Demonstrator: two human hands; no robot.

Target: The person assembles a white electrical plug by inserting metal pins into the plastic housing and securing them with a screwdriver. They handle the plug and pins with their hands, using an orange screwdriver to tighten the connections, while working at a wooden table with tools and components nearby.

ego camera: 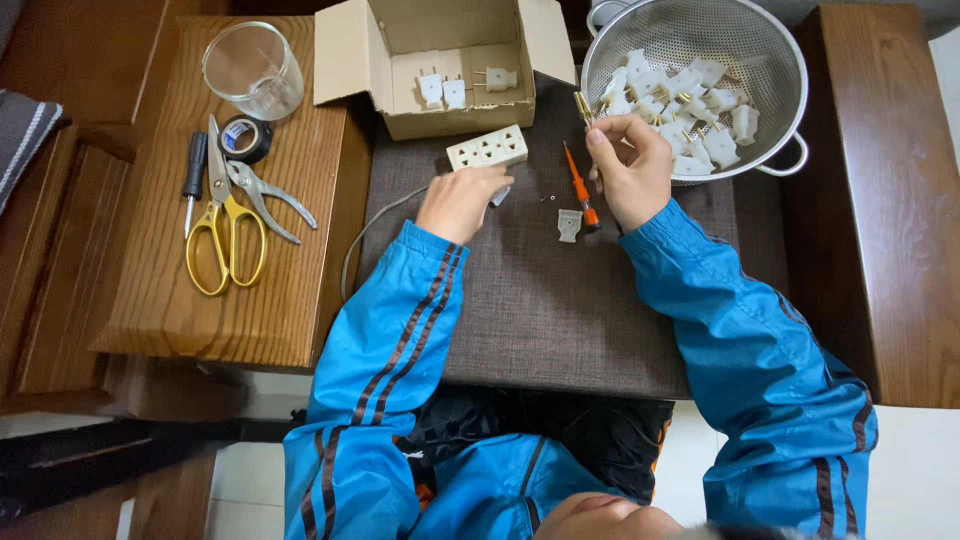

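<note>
Two hands work over the dark woven mat on the counter. The left hand lies curled on the cream socket block, pressing its near edge down; a thin cable trails off toward the left. The right hand is closed around a small brass-tipped plug part, pinched upright between thumb and fingertips, though exactly what the piece is stays hard to tell from here. An orange screwdriver and a loose pale cover lie just beside that hand. Behind it sits a metal colander full of white plugs; a cardboard box holds three more. To my eye, keeping the block pinned flat and the small piece gripped low, near its base, would steady the work.
</note>
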